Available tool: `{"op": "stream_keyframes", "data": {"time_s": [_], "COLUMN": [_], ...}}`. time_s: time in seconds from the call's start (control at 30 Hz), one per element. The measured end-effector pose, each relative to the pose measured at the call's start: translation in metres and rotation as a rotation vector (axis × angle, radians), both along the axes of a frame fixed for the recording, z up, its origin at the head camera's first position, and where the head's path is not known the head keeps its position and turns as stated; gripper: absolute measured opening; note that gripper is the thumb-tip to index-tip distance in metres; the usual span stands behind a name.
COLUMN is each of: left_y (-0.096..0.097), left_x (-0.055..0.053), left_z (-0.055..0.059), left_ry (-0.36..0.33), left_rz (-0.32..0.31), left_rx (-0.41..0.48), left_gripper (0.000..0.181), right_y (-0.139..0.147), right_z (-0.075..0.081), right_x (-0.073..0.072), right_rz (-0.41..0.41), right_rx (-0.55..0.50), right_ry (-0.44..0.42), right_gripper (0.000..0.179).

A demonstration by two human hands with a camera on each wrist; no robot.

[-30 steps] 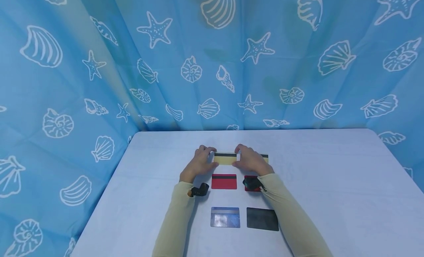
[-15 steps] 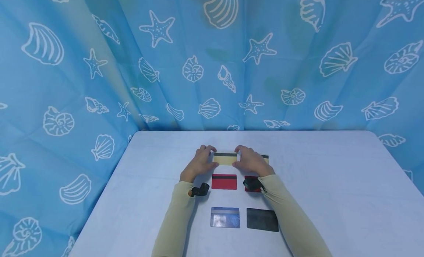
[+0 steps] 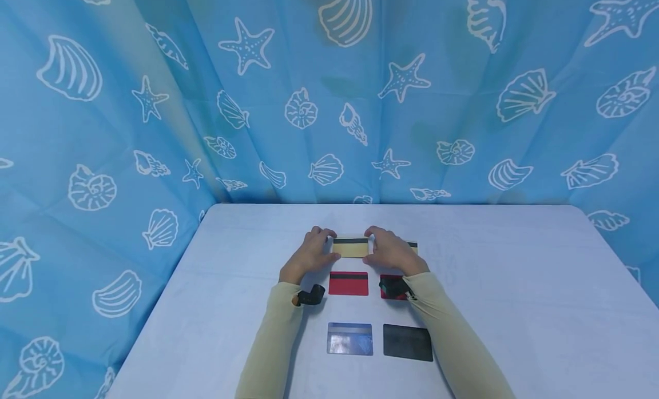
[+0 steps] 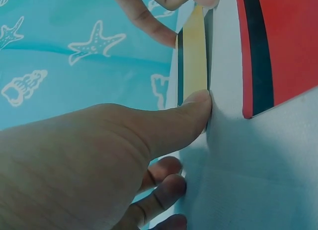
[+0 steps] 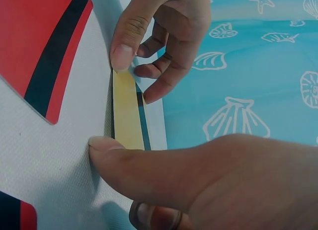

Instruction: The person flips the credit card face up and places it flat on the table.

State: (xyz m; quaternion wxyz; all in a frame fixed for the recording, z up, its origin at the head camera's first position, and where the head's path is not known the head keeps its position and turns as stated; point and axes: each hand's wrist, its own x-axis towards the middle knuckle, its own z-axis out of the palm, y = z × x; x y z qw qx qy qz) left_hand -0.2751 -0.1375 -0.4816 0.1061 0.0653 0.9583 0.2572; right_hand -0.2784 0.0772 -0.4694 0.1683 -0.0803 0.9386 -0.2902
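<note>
In the head view, a yellow magnetic-stripe card [image 3: 350,249] lies near the back of the white table, its dark stripe along the far edge. My left hand [image 3: 309,253] pinches its left end between thumb and index finger. At the right end, my right hand [image 3: 391,251] spans the card the same way; in the right wrist view the right thumb [image 5: 119,158] sits at the card's near edge. Whether the card is raised is hard to tell. A second yellow card [image 3: 413,247] is mostly hidden behind the right hand.
Nearer than the held card lies a red striped card [image 3: 348,283]. Another red card [image 3: 391,296] is partly covered by the right wrist camera [image 3: 393,285]. A silvery-blue card [image 3: 349,339] and a black card [image 3: 408,342] lie in front. A blue shell-print curtain [image 3: 329,102] hangs behind the table.
The right thumb has shifted very slightly right and toward me along the yellow card's end. The left hand keeps its place. The head view has tilted a little.
</note>
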Motion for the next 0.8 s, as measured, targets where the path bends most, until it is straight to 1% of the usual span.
{"op": "stream_keyframes", "data": {"time_s": [0.27, 0.5, 0.63, 0.8], "left_y": [-0.001, -0.002, -0.001, 0.001], "left_x": [-0.001, 0.000, 0.001, 0.002], "left_z": [0.000, 0.001, 0.004, 0.010], "left_ry": [-0.006, -0.015, -0.015, -0.007], "left_rz": [-0.016, -0.021, -0.028, -0.044], "left_rx": [-0.004, -0.013, -0.018, -0.005], "left_gripper": [0.054, 0.055, 0.055, 0.056], "right_y": [-0.001, -0.001, 0.000, 0.001], "right_z": [0.000, 0.001, 0.003, 0.006], "right_x": [0.000, 0.000, 0.000, -0.001], "right_rz": [0.001, 0.011, 0.009, -0.003], "right_rx": [0.008, -0.009, -0.010, -0.004], "right_ry": [0.001, 0.007, 0.009, 0.008], "right_gripper": [0.067, 0.066, 0.067, 0.068]}}
